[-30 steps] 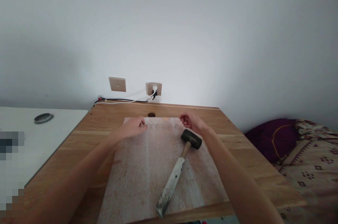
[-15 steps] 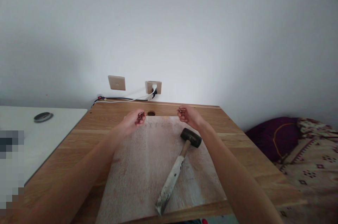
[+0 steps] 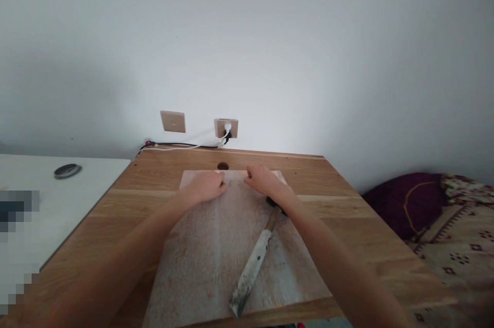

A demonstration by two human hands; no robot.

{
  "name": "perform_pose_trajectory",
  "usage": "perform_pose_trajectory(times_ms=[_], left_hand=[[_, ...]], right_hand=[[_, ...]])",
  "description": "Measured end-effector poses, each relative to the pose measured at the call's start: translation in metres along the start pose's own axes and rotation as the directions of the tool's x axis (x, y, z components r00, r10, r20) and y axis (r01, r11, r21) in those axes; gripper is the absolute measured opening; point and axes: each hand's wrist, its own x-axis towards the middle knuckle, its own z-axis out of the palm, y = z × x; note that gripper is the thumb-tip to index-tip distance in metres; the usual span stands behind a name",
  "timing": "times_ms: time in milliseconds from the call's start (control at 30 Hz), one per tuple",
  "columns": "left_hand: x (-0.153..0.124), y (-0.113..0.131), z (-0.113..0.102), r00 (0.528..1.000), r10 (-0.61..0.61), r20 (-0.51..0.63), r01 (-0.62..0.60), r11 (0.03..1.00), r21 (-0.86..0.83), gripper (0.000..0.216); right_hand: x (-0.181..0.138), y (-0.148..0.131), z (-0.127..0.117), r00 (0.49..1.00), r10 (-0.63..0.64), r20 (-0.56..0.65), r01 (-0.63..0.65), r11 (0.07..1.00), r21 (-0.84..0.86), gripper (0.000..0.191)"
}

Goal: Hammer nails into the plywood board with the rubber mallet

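My left hand [image 3: 210, 185] rests closed on the far left part of a pale, worn wooden board [image 3: 200, 261]. Opposite it, my right hand [image 3: 263, 179] is closed over the board's far right part, fingers curled down. Half a second ago thin shiny pieces like nails showed in both hands; the fingers now hide them. Between the hands, a few small nail-like marks [image 3: 234, 182] line the board near its far edge. A mallet [image 3: 252, 271] with a dark head and a white-painted handle lies aslant on the board, its head partly behind my right forearm.
The board lies on a wooden table [image 3: 347, 204] with a cable hole [image 3: 223, 166]. Cables run along the back to a wall socket [image 3: 231, 128]. At left stands a white table [image 3: 96, 178] with a dark oval object [image 3: 68, 171]. Purple cloth [image 3: 397, 202] and patterned fabric [image 3: 459, 245] lie at right.
Both hands have moved inward, closer to each other, and turned knuckles up over the board. My right hand and forearm now cover more of the mallet's head. The mallet has stayed in place.
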Motion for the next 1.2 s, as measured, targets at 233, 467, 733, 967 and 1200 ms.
perform_pose_trajectory(times_ms=[233,467,733,967,1200], left_hand=[[0.017,-0.004,-0.002,0.982,-0.160,-0.103,0.103,0.903,-0.417,0.035],[0.016,-0.007,-0.003,0.963,-0.230,0.138,0.226,0.423,-0.878,0.023],[0.011,0.018,0.000,0.999,-0.046,0.013,0.047,0.995,-0.086,0.029],[0.024,0.022,0.006,0.993,-0.074,-0.092,0.051,0.970,-0.237,0.033],[0.024,0.027,0.005,0.933,-0.108,0.343,0.296,-0.314,-0.902,0.025]], right_hand=[[0.003,0.005,-0.007,0.999,0.000,-0.042,0.005,0.994,0.113,0.033],[-0.005,-0.020,0.012,0.999,-0.054,0.004,0.054,0.996,-0.070,0.022],[-0.005,-0.026,-0.002,0.994,-0.083,-0.075,0.082,0.997,-0.004,0.029],[-0.014,-0.010,-0.022,0.997,-0.049,-0.060,0.055,0.993,0.103,0.034],[-0.022,-0.038,-0.038,0.984,-0.170,-0.050,0.167,0.985,-0.049,0.031]])
